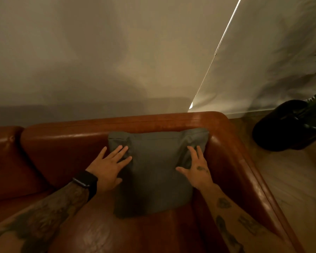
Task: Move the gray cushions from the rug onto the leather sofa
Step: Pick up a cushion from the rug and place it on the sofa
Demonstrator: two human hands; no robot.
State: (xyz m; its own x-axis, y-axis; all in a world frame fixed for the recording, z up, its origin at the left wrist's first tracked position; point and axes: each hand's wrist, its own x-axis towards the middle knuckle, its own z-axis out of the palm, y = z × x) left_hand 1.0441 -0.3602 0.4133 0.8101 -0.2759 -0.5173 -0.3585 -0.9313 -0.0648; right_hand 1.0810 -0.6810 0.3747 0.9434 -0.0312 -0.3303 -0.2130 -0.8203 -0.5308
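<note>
Head view: gray cushion (153,170) leans upright in the leather sofa (62,152) corner; left hand (109,167) and right hand (197,170) lie flat, fingers spread, on it; press evenly to seat it against the backrest

my left grip (111,166) and right grip (197,168) press flat, fingers spread, on the gray cushion (153,172) propped in the leather sofa (62,143) corner.
</note>
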